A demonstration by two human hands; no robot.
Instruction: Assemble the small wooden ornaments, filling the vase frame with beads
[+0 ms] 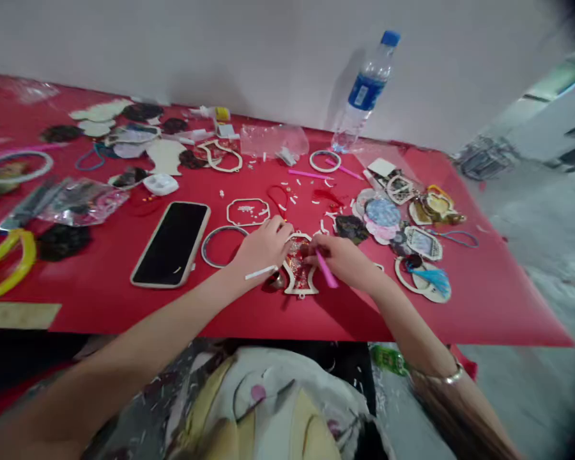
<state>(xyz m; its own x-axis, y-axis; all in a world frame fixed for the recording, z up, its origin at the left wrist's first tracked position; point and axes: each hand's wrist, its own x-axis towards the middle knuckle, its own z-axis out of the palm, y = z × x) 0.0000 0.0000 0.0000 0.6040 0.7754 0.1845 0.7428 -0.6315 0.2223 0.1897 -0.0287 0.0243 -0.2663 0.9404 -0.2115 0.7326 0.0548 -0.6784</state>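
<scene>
A vase-shaped piece (301,271) with a cream rim and a red patterned middle lies flat near the table's front. My left hand (264,246) rests at its upper left edge, fingers bent against the rim; a white strip (261,273) lies across that wrist. With fingers closed, my right hand (338,255) grips a pink stick-like tool (326,269) over the piece's right side. The tool's tip is hidden by the fingers. A small dark round object (276,280) sits just left of the piece. Behind my left hand is a cream ornate frame (248,212) with small white bits inside.
A phone (171,244) and a ring (215,246) lie to the left, beyond them yellow-handled scissors (9,262). A water bottle (365,92) stands at the back. Frames, a flower-shaped piece (382,213) and a blue tassel (434,279) crowd the right side.
</scene>
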